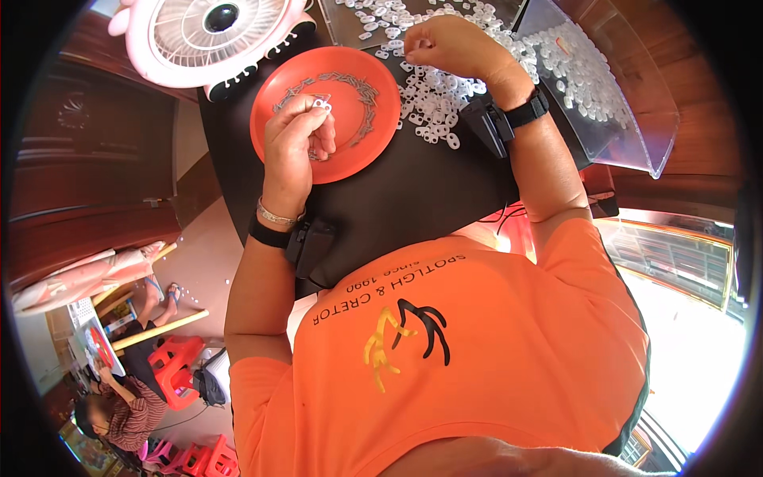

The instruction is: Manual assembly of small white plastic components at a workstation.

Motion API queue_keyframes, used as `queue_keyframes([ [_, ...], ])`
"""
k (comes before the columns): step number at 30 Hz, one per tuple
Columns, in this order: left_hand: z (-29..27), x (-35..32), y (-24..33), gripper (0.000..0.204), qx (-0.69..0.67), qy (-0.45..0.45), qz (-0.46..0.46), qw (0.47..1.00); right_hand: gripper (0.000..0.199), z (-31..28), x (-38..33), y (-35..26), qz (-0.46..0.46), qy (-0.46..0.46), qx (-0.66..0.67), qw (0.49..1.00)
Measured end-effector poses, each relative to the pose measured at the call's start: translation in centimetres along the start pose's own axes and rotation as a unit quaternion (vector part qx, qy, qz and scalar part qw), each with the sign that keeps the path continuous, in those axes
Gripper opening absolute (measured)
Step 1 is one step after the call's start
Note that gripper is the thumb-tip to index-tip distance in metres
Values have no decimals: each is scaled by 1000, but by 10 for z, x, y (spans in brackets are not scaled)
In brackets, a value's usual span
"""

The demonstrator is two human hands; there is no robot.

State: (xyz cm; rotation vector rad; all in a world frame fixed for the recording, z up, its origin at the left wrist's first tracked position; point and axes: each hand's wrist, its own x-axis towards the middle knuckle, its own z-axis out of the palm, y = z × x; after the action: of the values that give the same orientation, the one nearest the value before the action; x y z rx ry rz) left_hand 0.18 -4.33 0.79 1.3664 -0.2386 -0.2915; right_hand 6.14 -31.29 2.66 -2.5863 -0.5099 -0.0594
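Over a round red plate [342, 159], my left hand [291, 141] is closed, with a small white plastic piece with holes [321, 104] pinched between thumb and forefinger. Small grey metal pieces [362, 86] lie in a loose ring inside the plate. My right hand [457, 46] hovers above a heap of the same white plastic pieces [433, 99], its fingers curled together. What those fingers hold, if anything, I cannot make out.
A clear plastic bin [636, 135] of white pieces stands at the right. At the far left is a pink and white fan [214, 32]. All sit at the black table [413, 191]. Another person [131, 413] sits off to the left near red stools [176, 370].
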Motion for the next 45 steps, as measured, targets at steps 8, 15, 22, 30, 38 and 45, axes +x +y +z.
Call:
queue_keyframes([
  [8, 0, 0, -1, 16, 7, 5, -14, 1000, 20, 35, 10, 15, -81, 164, -168, 969],
  [15, 0, -1, 0, 15, 10, 7, -25, 1000, 18, 28, 8, 24, -61, 89, -205, 973],
  [22, 1, -2, 1, 16, 7, 9, -20, 1000, 14, 10, 6, 10, 3, 40, -115, 993],
  [30, 0, -2, 2, 17, 16, -3, -17, 1000, 15, 35, 11, 9, -72, 82, -164, 980],
  [38, 1, -3, 3, 18, 9, 9, -23, 1000, 12, 33, 8, 8, -45, 62, -127, 989],
  [45, 0, -2, 2, 18, 9, 7, -16, 1000, 16, 31, 9, 13, -19, 43, -89, 995],
])
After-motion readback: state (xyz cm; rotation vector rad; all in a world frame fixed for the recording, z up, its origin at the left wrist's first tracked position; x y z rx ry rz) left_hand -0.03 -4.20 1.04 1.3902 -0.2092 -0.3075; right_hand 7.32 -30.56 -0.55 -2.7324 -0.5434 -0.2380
